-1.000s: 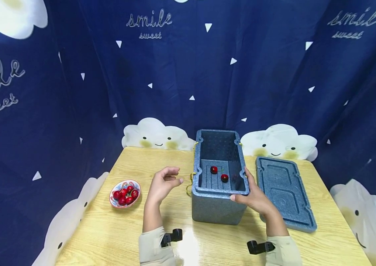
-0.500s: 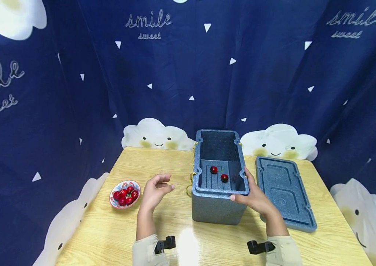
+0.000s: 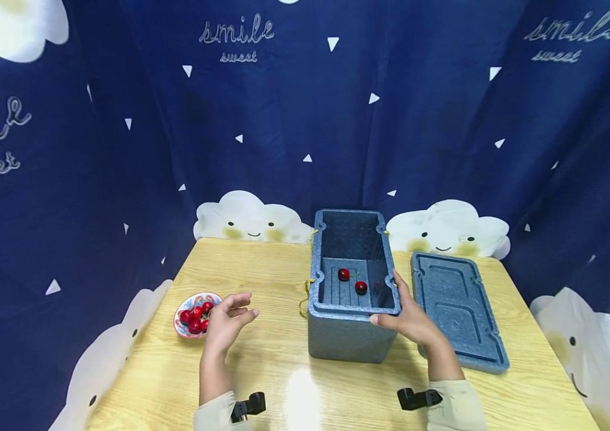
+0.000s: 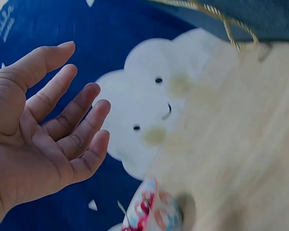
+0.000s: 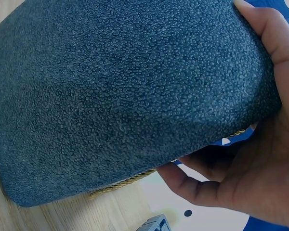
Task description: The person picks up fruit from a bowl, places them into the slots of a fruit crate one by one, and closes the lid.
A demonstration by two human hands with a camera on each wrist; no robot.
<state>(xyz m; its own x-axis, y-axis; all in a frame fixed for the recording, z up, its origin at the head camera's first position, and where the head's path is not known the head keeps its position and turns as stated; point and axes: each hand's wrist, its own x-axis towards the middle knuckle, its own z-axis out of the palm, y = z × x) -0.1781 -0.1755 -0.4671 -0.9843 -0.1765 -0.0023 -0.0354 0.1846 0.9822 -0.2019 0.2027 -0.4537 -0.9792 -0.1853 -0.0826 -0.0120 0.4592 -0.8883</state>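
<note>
At near right corner, clasping box (image 3: 349, 342) with right grip (image 3: 412, 316), likely steadying; hovering near bowl (image 3: 200, 298) with relaxed, empty left grip (image 3: 225, 321).

The right hand (image 5: 272, 168) is gripping a blue-grey box (image 5: 130, 91), the pebbled wall filling most of the view; the thumb (image 5: 275, 36) is lying against the wall's upper right, other fingers (image 5: 192, 189) bending at its lower edge. A twisted gold cord (image 5: 127, 181) is running along that edge. Below, pale wood (image 5: 62, 217), a white cloud print (image 5: 214, 219), dark blue cloth (image 5: 265, 226) and a cropped grey piece (image 5: 154, 224) are showing.
</note>
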